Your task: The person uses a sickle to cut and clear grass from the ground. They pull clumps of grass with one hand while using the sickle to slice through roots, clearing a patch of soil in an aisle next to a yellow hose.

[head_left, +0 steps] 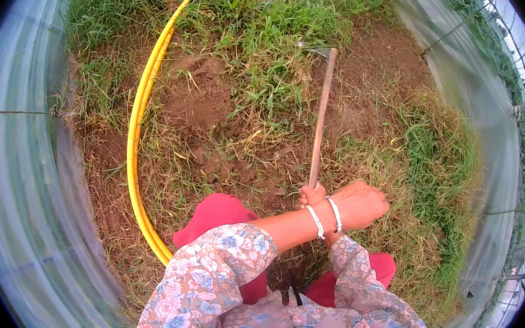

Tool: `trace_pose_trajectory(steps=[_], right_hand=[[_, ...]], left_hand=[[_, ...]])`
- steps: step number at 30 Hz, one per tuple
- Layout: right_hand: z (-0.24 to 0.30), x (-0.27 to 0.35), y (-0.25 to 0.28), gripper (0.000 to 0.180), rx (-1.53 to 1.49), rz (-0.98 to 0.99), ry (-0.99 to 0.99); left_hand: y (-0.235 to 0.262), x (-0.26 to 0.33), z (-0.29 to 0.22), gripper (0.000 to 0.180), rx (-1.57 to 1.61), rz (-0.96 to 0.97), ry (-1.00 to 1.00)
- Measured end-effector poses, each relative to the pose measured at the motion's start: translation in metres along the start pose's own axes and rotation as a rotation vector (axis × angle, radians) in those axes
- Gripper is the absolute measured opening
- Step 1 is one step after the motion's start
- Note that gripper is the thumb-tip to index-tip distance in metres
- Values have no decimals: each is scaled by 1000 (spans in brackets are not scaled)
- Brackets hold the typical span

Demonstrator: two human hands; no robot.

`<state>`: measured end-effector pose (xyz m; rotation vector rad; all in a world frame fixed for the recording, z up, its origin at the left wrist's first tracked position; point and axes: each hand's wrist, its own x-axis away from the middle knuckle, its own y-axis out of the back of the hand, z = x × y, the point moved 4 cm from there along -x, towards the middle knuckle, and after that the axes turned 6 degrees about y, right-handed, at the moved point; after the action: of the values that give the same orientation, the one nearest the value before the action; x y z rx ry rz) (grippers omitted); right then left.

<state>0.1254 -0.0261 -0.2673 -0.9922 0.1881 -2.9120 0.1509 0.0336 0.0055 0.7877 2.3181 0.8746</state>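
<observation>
My right hand [312,194] is closed round the lower end of a wooden-handled hoe [322,120]. Its handle slants up and away, and the thin metal blade at the far end points left, resting at the edge of the grass. Across my right wrist lies my left forearm, with two white bangles at the wrist. Beyond the crossing, my left hand [360,205] is curled with its back upward, over dry cut grass to the right of the handle. Its palm is hidden, so I cannot see whether anything is in it.
A yellow hose [133,151] curves along the left side. Bare brown soil [197,94] lies ahead, with green grass [274,17] beyond it. Clear plastic sheeting rises on the left [24,187] and right [496,160]. My knees, in red cloth, are bent close below my arms.
</observation>
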Motion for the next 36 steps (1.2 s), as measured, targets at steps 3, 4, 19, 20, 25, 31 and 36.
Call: trace_pose_trajectory(steps=[3, 4, 19, 20, 25, 31, 36], right_hand=[[78, -57, -23, 11, -331, -236, 189], [94, -62, -38, 15, -352, -269, 236], [83, -43, -53, 13, -238, -214, 168], [69, -36, -58, 12, -70, -191, 95], [-51, 89, -36, 8, 598, 12, 22], [-34, 94, 46, 10, 374, 67, -38], [63, -6, -19, 12, 230, -139, 118]], left_hand=[[-14, -5, -4, 7, 84, -80, -86], [-16, -5, -4, 6, 98, -109, -99], [-12, -11, -6, 11, 44, -35, -55], [-14, -10, -7, 11, 32, -42, -56], [1, -3, 7, 10, 17, 4, -21], [-14, -11, -12, 11, 67, -2, -48], [-17, -6, -20, 10, 15, -6, -88]])
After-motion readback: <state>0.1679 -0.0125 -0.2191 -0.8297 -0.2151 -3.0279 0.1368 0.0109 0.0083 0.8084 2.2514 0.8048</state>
